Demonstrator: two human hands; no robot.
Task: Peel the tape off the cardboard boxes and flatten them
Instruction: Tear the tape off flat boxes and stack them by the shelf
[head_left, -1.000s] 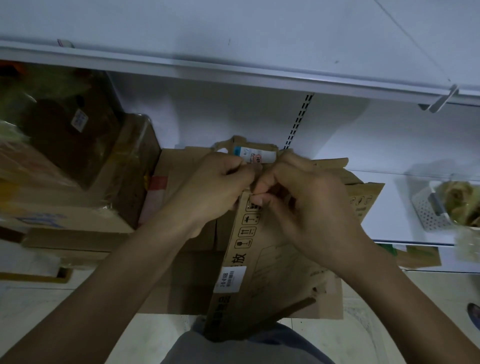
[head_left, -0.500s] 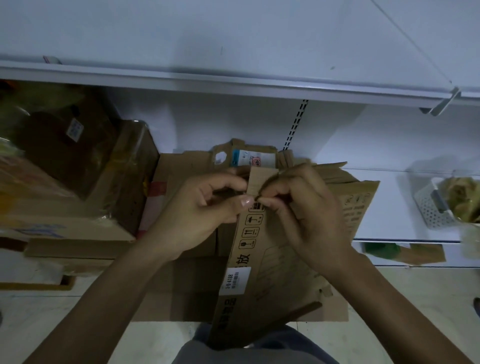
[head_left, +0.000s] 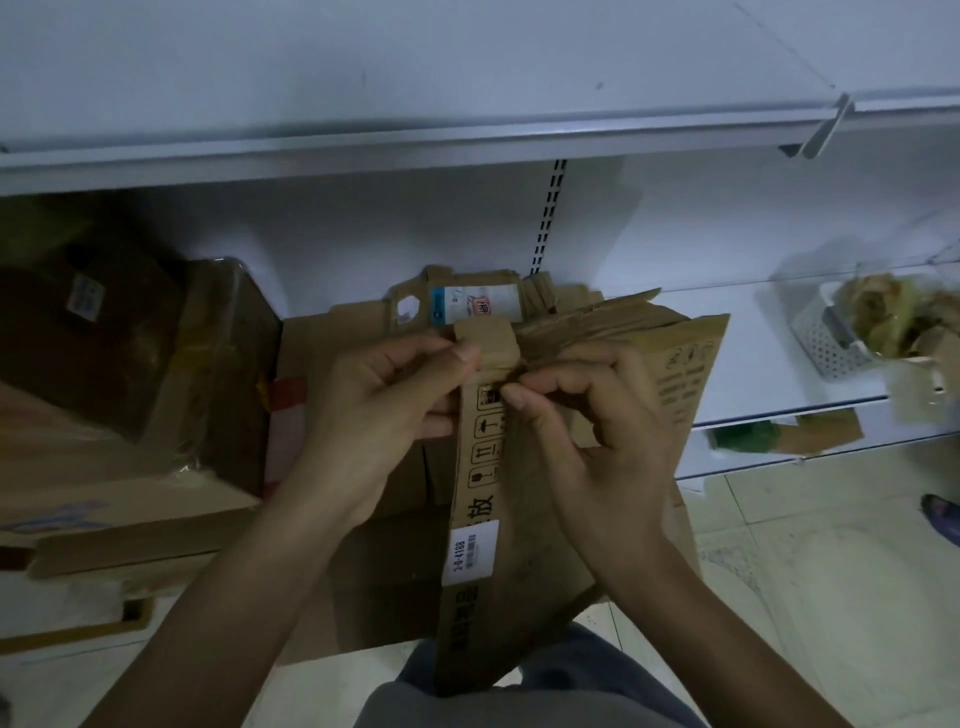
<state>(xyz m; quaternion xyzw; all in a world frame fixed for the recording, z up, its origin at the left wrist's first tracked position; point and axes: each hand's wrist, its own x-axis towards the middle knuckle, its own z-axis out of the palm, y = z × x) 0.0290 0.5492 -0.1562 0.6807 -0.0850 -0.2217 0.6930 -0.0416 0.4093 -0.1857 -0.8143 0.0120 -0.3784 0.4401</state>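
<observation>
Head: both hands (head_left: 387, 415) (head_left: 597, 436) on box (head_left: 519, 566)

Matt brown cardboard box (head_left: 524, 519), glossy white paper label (head_left: 471, 552), smooth white metal shelf (head_left: 467, 104), perforated plastic basket (head_left: 826, 343)

White perforated basket (head_left: 826, 343) on the lower shelf (head_left: 753, 374); tiled floor (head_left: 831, 597) below

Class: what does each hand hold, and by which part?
The cardboard box, at its top edge. The left hand grips beside the brown tape strip, thumb on it; the right hand pinches the strip's lower right corner.
</observation>
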